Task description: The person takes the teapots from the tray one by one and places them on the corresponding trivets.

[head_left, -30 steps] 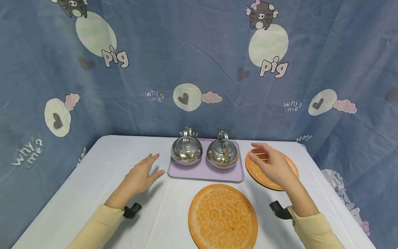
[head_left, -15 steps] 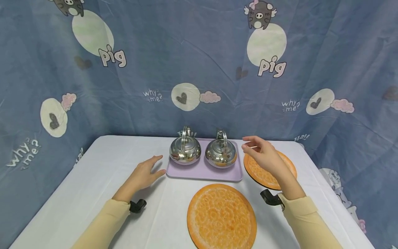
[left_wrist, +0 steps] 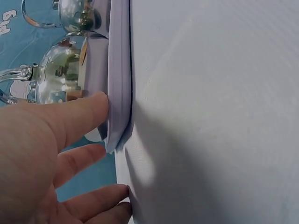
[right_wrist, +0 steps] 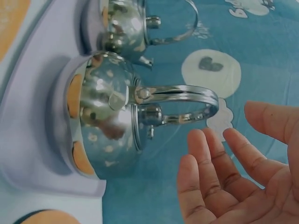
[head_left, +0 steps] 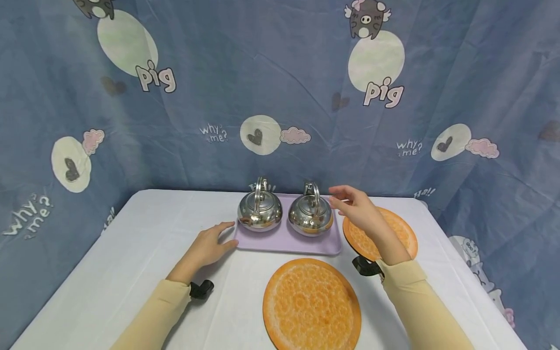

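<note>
A pale purple tray [head_left: 284, 247] stands near the table's back edge with two shiny steel kettles on it, a left kettle [head_left: 260, 217] and a right kettle [head_left: 309, 221]. My left hand [head_left: 209, 247] is at the tray's left side, fingers spread. In the left wrist view its thumb [left_wrist: 88, 114] overlaps the tray rim [left_wrist: 120, 70]; whether they touch I cannot tell. Beside the right kettle is my right hand [head_left: 360, 211], its fingers loosely bent around nothing. The right wrist view shows a gap between those fingers and the kettle handle [right_wrist: 187, 93].
A large round orange mat [head_left: 312, 306] with a bread-like pattern lies in front of the tray. A similar round mat [head_left: 395, 226] lies to the right, partly under my right forearm. The white tablecloth [head_left: 122, 253] ends at a blue patterned curtain [head_left: 188, 160].
My left hand has moved right and inward to the tray's left edge. My right hand has moved left and slightly back, from over the right mat to beside the right kettle. Tray and kettles stay put.
</note>
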{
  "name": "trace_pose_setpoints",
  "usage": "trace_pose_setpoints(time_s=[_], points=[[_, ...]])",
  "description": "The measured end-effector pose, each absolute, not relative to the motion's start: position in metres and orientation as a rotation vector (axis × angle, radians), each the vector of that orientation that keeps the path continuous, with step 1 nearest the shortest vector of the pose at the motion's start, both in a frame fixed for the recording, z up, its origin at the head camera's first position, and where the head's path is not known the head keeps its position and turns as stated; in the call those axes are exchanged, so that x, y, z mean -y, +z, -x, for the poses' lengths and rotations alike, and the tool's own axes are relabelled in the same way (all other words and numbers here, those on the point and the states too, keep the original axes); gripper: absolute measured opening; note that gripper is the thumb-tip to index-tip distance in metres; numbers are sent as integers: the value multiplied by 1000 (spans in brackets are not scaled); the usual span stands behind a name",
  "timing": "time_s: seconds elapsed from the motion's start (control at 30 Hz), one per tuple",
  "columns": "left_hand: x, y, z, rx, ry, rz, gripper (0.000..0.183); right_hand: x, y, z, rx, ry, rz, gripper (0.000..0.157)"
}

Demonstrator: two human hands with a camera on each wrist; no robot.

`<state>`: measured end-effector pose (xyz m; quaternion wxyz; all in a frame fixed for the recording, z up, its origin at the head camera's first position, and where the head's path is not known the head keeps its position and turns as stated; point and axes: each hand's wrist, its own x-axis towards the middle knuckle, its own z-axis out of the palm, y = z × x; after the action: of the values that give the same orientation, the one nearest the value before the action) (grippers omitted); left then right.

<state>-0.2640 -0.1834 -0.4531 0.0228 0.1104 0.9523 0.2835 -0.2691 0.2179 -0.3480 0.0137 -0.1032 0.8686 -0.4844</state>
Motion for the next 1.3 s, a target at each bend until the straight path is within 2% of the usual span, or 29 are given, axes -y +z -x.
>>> trace_pose_setpoints(time_s=[0.8, 1.3], points=[[180, -454, 266, -2904, 863, -301, 65, -194, -354, 298, -2524, -1606, 212, 52], [181, -454, 266, -2913, 858, -300, 64, -187, -354, 301, -2491, -1644, 224, 48]])
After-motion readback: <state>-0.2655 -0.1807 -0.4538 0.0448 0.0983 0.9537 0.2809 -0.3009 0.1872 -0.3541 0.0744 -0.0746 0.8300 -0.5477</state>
